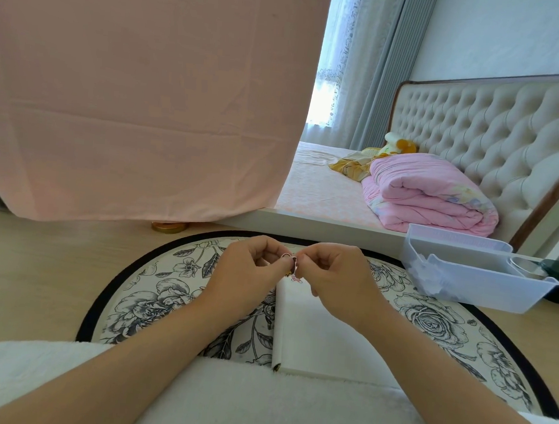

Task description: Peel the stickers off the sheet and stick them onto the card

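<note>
1. A small printed sticker piece with pink and dark markings (pixel 293 263) is pinched between the fingertips of the left hand (pixel 250 269) and the right hand (pixel 337 273), which are brought together above the far end of the white rectangular card (pixel 311 338); both are closed on that piece, seemingly so that sticker and backing can be pulled apart.
2. The piece is held low and just over the card, probably so that the sticker can be pressed down with little travel.
3. The card is laid flat on the round floral mat with a black border (pixel 151 288), directly in front of the person, with its near edge touching the white fluffy cloth (pixel 223 401) over the lap.
4. A small pink sticker (pixel 296 279) is seen on the card's far end, just below the fingers.
5. A translucent plastic tray (pixel 473 277) is kept to the right, within reach; its pale contents cannot be identified.
6. Whether the sticker is already lifted from its backing cannot be told, since the fingertips cover most of it.
7. The card's right part is hidden by the right forearm.
</note>
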`<state>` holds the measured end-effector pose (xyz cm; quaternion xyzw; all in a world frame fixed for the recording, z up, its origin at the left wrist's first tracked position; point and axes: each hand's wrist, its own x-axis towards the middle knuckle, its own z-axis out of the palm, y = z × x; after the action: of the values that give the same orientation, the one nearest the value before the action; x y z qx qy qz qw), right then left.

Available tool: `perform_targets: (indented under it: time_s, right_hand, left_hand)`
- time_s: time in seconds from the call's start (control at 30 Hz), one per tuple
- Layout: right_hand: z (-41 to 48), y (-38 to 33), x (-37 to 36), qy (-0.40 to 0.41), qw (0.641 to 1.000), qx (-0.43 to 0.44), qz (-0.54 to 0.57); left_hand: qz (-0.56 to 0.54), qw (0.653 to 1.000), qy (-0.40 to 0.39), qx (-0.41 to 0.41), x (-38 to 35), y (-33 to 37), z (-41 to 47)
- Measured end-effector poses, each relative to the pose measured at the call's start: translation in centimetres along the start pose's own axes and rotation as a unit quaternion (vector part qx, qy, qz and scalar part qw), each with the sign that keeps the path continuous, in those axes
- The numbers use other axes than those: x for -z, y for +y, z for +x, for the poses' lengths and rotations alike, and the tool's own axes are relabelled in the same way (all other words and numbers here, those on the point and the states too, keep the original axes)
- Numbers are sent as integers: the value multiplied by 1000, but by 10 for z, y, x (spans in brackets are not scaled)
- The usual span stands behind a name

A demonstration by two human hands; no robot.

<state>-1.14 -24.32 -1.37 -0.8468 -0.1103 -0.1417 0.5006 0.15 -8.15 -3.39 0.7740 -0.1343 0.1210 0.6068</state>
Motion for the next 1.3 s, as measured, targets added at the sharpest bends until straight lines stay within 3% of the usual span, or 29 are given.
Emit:
perform_targets:
  time_s: [0.13, 0.2, 0.53, 0.87, 1.3]
  right_hand:
    - [0, 1, 0, 19, 1000, -13, 6]
    - [0, 2, 0, 31, 999, -2, -12]
    - [-1, 5, 0, 43, 989, 56, -132]
    - [-1, 4, -2, 35, 982, 76, -167]
    - [-2, 0, -6, 43, 991, 54, -118]
  left_hand:
    - [199, 971, 77, -106, 7, 3, -4]
    - [250, 954, 77, -150, 8, 8, -6]
    - [94, 995, 7, -12, 3, 10, -5]
    - [57, 998, -6, 1, 2, 10, -5]
    - [57, 998, -2, -11, 0, -5, 2]
